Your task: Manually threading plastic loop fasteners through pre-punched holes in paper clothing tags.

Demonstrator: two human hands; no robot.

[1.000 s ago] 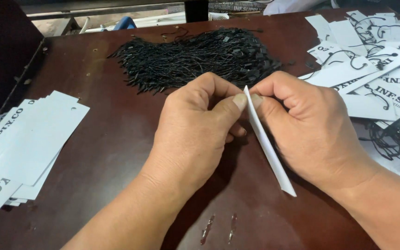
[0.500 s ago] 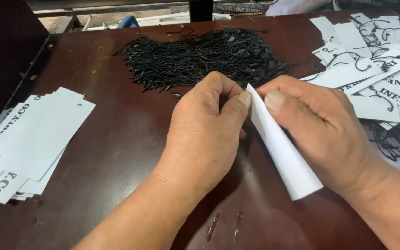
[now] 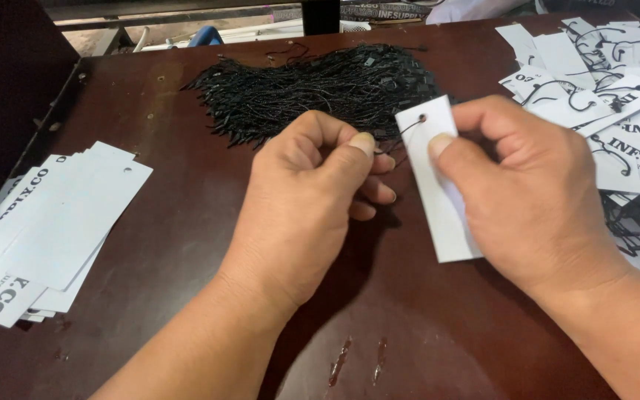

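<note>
My right hand (image 3: 527,200) pinches a white rectangular paper tag (image 3: 438,200) by its upper part, thumb just below the punched hole. A thin black string (image 3: 407,128) runs through that hole toward my left hand (image 3: 312,200), whose thumb and forefinger are closed on the string's end. Both hands hover above the dark brown table (image 3: 187,222), just in front of a pile of black string loops (image 3: 320,85).
A fanned stack of white printed tags (image 3: 46,230) lies at the left edge. A heap of tags with black strings attached (image 3: 616,104) covers the right side. A dark wall panel (image 3: 9,89) rises at the far left.
The tag has turned from edge-on to face the camera, showing its hole with the string through it. My left hand has pulled slightly left, away from the tag.
</note>
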